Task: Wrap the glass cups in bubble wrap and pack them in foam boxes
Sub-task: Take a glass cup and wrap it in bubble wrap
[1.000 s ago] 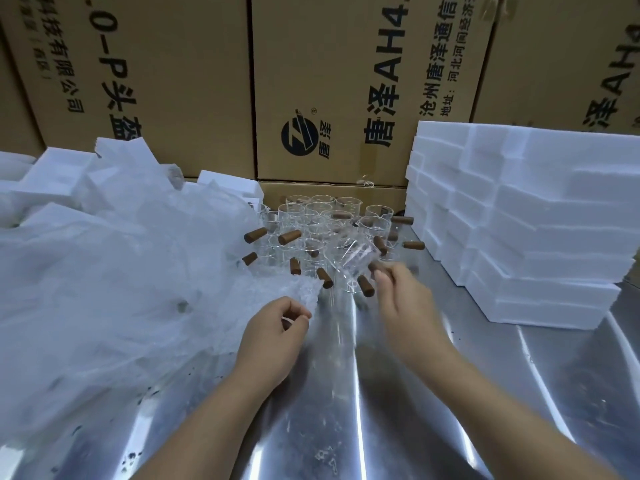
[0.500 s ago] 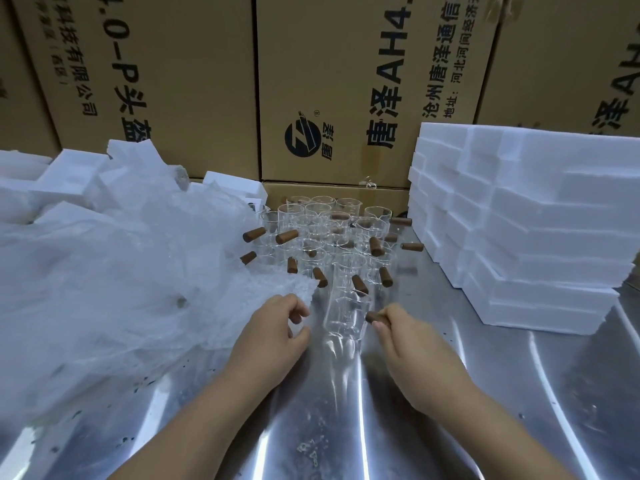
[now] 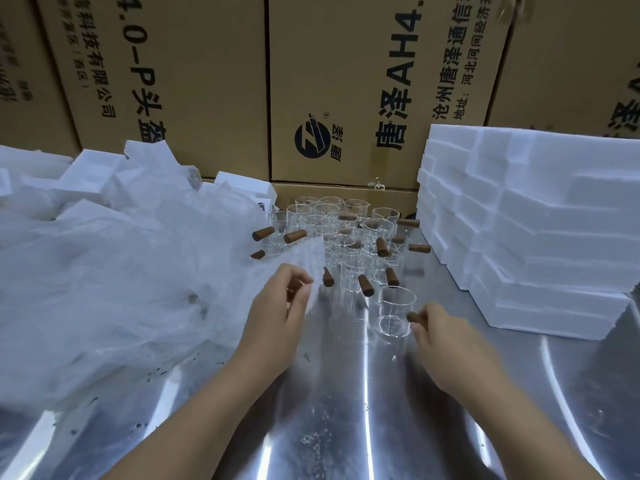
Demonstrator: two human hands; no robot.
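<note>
- Head view: my left hand (image 3: 277, 313) is curled, thumb and fingertips pinching the corner of a bubble wrap sheet (image 3: 306, 263), which rises from the pinch toward the cluster of cups.
- My right hand (image 3: 440, 336) has its fingers closed round the brown handle (image 3: 413, 317) of one glass cup (image 3: 394, 311).
- That cup stands upright on the steel table (image 3: 346, 427), just in front of the other glass cups (image 3: 346, 233) and apart from them.
- The other cups stand packed together at the back of the table, their brown handles pointing out in different directions.
- A large heap of bubble wrap (image 3: 121, 271) covers the table's left side, reaching up to my left hand.
- Loose white foam pieces (image 3: 90, 168) lie behind that heap.
- The stacked foam boxes (image 3: 536, 230) rise on the right, just beside the cluster of cups and well apart from my right hand.
- Printed cardboard cartons (image 3: 346, 81) form a wall behind everything.
</note>
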